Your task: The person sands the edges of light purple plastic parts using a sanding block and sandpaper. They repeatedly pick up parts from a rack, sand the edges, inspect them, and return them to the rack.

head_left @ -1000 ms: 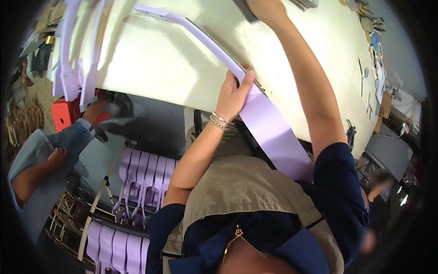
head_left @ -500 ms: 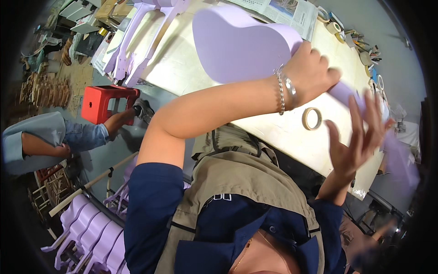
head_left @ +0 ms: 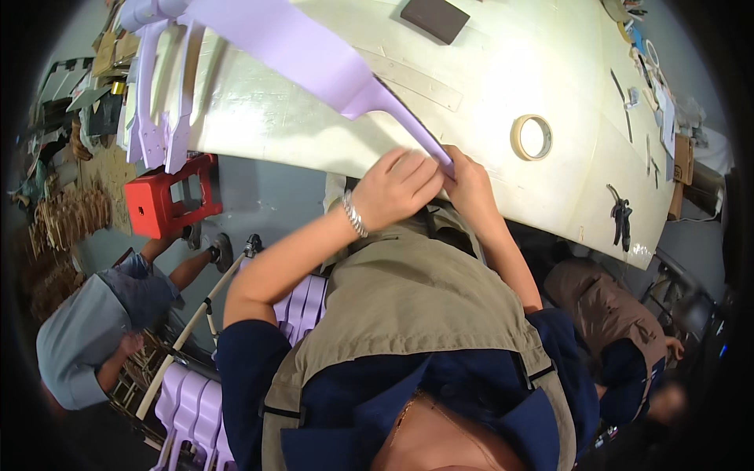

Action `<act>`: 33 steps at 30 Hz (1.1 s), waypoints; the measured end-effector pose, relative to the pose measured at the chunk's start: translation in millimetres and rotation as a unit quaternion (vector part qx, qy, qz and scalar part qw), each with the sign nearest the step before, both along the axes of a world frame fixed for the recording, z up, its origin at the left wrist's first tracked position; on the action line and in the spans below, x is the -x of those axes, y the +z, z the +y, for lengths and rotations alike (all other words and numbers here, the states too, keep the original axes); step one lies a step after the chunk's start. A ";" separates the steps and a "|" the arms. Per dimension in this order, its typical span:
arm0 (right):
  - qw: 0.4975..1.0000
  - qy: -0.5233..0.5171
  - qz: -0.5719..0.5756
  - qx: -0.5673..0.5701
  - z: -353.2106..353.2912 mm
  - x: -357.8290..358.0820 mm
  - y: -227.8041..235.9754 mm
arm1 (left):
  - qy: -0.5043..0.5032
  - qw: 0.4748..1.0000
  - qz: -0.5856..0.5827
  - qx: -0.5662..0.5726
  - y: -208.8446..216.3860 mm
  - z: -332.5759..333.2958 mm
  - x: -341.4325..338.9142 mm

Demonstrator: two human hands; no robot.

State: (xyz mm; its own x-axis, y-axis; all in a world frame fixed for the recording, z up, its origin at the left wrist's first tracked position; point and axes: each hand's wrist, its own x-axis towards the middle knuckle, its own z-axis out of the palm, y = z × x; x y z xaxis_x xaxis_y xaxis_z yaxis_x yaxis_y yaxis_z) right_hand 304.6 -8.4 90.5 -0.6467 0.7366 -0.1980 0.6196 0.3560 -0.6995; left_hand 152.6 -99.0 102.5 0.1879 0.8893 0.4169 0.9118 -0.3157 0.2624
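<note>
A lilac-painted piece (head_left: 302,59) with a broad panel and a narrow arm slants across the table from the upper left toward me. Its broad end runs up to the top edge of the view. My right hand (head_left: 473,187) is closed around the tip of the narrow arm, thumb along its edge. Beside it, my left hand (head_left: 399,188) has its fingers curled at the same tip, partly hiding it. A roll of tan tape (head_left: 520,138) lies on the table to the right of my hands.
The pale table (head_left: 573,180) holds a dark brown block (head_left: 434,20), a flat clear strip (head_left: 420,82) and black pliers (head_left: 620,217). Another lilac frame with legs (head_left: 149,86) stands at the far left. A red stool (head_left: 149,206), racked lilac pieces (head_left: 188,408) and two people are nearby.
The lilac piece has swung round, its narrow arm now pointing toward me. My right hand, open before, has closed on the tip; my left hand has moved nearer my body. The view has shifted.
</note>
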 end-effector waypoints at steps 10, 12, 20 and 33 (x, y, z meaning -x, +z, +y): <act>0.998 0.053 0.023 -0.031 22.0 20.6 -1.4 | 0.190 0.571 -0.774 0.194 -50.6 20.9 -7.6; 0.990 0.014 0.051 -0.134 51.5 32.3 -12.9 | 0.192 0.542 -0.794 0.197 -52.1 24.1 -7.2; 0.958 0.109 0.067 -0.257 99.8 53.4 -44.0 | 0.185 0.547 -0.794 0.189 -52.6 27.0 -4.0; 0.989 0.064 0.134 -0.024 116.2 48.0 -23.2 | 0.217 0.409 -0.884 0.061 -52.6 53.3 -2.0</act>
State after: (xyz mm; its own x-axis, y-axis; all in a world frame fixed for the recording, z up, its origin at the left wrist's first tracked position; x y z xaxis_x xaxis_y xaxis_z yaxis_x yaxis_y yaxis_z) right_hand 256.6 107.8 67.3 -0.7590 0.6505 0.0274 0.3618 0.4563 -0.8130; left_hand 154.6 -45.7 49.9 -0.4978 0.7134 -0.4932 -0.7752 -0.1109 0.6220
